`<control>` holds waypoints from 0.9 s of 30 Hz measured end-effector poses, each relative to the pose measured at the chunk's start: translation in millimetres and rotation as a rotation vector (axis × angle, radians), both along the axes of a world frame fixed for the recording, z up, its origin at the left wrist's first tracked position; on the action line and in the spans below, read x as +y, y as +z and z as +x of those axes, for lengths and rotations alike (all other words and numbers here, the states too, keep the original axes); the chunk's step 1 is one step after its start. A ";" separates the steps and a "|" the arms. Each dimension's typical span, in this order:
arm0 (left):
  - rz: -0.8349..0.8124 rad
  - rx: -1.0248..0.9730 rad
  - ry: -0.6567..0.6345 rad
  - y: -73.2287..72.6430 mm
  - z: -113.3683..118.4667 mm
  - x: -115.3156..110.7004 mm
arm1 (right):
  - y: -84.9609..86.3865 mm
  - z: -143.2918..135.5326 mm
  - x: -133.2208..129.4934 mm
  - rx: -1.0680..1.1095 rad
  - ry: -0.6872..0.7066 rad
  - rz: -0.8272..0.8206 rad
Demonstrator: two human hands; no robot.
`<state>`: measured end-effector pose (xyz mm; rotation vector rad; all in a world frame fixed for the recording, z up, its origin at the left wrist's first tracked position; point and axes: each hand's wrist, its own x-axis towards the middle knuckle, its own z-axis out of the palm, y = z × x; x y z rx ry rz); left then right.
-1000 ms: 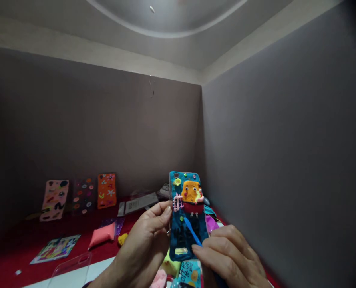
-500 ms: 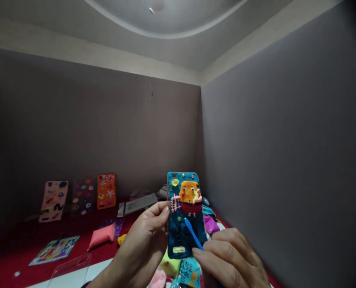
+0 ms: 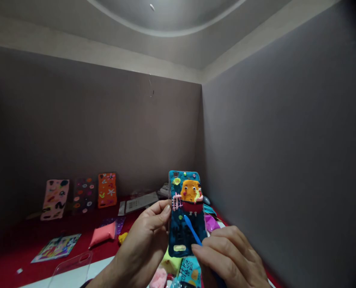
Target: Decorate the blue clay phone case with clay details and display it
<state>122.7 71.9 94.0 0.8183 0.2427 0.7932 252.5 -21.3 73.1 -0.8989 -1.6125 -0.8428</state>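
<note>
Blue case point(image 3: 178, 232), 1: upright above the red surface point(image 3: 84, 242), its edge pinched narrowly in the left hand's point(image 3: 149, 234) grip. Relief: 1 orange figure point(image 3: 190, 192) with 2 round eyes, dark-red lower part; 1 pink lattice point(image 3: 176, 201); 1 yellow flower-like piece point(image 3: 177, 181); 1 pale oblong near the bottom.

Blue tool point(image 3: 192, 230), 1: held in the right hand's point(image 3: 233, 256) closed grip, its tip over the case.

Standing cases, 3: pink point(image 3: 54, 200), dark point(image 3: 83, 196), orange point(image 3: 107, 190) (all ornamented). Clear case point(image 3: 71, 266), 1: lying down.

Salmon packet point(image 3: 102, 234), 1; yellow lump point(image 3: 122, 238), 1, probably clay.

Lettered teal packet point(image 3: 190, 272), 1: dark characters, illegible at this angle. Other labels: too small to read.
</note>
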 end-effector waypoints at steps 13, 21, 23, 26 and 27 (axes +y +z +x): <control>-0.001 0.091 0.010 4.9 0.7 -2.9 | 1.5 0.8 1.4 -0.003 -0.011 -0.002; 0.008 0.073 -0.007 -3.6 1.4 1.1 | -1.4 0.2 -1.1 0.034 -0.031 0.043; 0.016 0.075 -0.004 -4.4 1.2 1.0 | -2.1 -0.6 0.0 0.099 -0.031 0.122; 0.007 0.070 -0.006 -4.2 0.9 0.3 | -2.2 0.8 -0.8 0.010 -0.040 0.024; 0.003 0.067 -0.011 -3.8 0.9 -0.1 | -2.1 1.6 -1.6 -0.015 -0.041 -0.007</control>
